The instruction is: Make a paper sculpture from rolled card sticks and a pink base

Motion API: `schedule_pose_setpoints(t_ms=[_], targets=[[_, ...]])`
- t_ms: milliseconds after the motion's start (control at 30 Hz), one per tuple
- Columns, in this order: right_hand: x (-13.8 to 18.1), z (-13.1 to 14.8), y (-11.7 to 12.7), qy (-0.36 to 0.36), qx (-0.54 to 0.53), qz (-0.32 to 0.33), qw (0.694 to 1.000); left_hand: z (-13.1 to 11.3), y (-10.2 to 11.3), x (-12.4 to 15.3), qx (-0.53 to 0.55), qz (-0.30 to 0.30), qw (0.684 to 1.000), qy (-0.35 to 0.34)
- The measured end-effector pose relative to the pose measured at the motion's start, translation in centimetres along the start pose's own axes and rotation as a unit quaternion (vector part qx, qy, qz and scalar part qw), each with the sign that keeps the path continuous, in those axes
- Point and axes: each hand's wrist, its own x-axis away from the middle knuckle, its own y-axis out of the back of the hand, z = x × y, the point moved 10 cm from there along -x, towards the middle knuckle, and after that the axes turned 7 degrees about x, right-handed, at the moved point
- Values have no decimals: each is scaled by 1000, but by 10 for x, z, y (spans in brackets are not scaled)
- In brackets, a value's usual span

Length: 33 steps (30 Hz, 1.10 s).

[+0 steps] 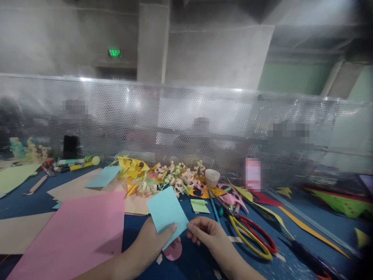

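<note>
My left hand (155, 241) pinches the lower edge of a small light-blue paper rectangle (166, 212), thumb on top, holding it tilted above the blue table (26, 202). My right hand (208, 231) is just right of it, fingers curled, fingertips touching the paper's lower right corner. A small pink paper round (173, 252) lies on the table under the hands. Yellow-handled scissors (250, 239) and red-handled scissors (260, 233) lie to the right of my right hand.
A large pink sheet (72, 233) lies at left, tan sheets (20, 231) and another light-blue sheet (103, 176) beyond. A heap of curled paper strips (171, 177), a tape roll (212, 177) and pens (77, 163) line the perforated metal screen (186, 116). People sit behind it.
</note>
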Motion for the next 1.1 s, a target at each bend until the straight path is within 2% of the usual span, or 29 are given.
schedule_pose_setpoints(t_ms=[233, 467, 800, 1100], targets=[[0, -1, -1, -4, 9, -2, 1000, -9, -4, 3, -11, 8, 1000, -8], [0, -1, 0, 7, 11, -9, 1000, -4, -2, 6, -64, -5, 997, 31], [1, 4, -4, 20, 5, 18, 1000, -1, 2, 2, -9, -27, 999, 19], [-1, -3, 0, -5, -6, -6, 1000, 0, 0, 1, -4, -9, 1000, 2]])
